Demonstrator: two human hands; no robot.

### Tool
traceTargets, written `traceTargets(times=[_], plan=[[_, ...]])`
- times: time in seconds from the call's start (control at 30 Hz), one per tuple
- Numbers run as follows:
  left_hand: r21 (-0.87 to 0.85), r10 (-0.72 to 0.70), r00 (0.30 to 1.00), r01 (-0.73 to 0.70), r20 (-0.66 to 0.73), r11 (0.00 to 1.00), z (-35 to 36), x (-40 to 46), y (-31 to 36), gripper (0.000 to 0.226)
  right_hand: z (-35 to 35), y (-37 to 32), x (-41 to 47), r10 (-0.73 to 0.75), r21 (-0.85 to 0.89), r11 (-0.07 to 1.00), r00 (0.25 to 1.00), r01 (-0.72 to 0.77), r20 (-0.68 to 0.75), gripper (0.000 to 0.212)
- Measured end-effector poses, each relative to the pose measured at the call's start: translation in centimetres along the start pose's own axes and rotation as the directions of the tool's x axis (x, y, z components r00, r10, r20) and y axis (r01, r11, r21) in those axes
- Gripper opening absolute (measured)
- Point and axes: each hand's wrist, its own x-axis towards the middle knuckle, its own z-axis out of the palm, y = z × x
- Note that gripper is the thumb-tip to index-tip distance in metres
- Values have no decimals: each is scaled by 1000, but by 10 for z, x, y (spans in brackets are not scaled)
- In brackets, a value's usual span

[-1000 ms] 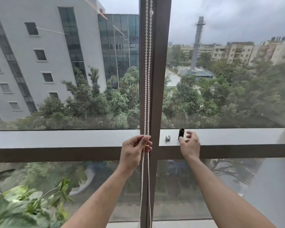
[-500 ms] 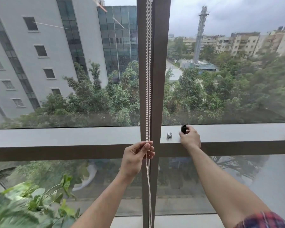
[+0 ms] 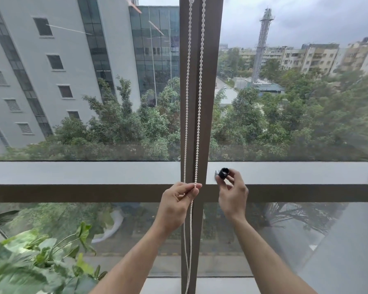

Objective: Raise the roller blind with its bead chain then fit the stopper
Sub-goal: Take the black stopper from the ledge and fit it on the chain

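Observation:
A white bead chain hangs as two strands in front of the brown vertical window post. My left hand pinches the right strand at the height of the horizontal rail, thumb and forefinger closed on the beads. My right hand holds a small black cylindrical stopper by its fingertips, lifted just off the sill. A small silver metal piece sits on the sill right behind the stopper, mostly hidden by it. The roller blind itself is out of view above.
The grey window sill runs across the whole width, with a brown rail below it. A leafy green plant stands at the lower left. Glass panes fill the rest, showing buildings and trees outside.
My right hand has picked the black stopper up off the sill and drawn it back a little. My left hand keeps its pinch on the chain. The two strands now hang further apart.

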Motion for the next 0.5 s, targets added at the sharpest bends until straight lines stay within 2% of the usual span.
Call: traceTargets(times=[0.23,0.4,0.5], plan=[[77,37,993,-29,-111,997,5,-2,-1,20,12,-16,-37,-45,30,999,988,41,148,31],[93,90,994,-84,-64,992,9,-9,2,20,17,-16,-47,-32,6,999,972,32,234,38],[199,161,985,-145,-68,969,7,-11,4,17,18,-17,-49,-42,20,999,965,39,257,40]])
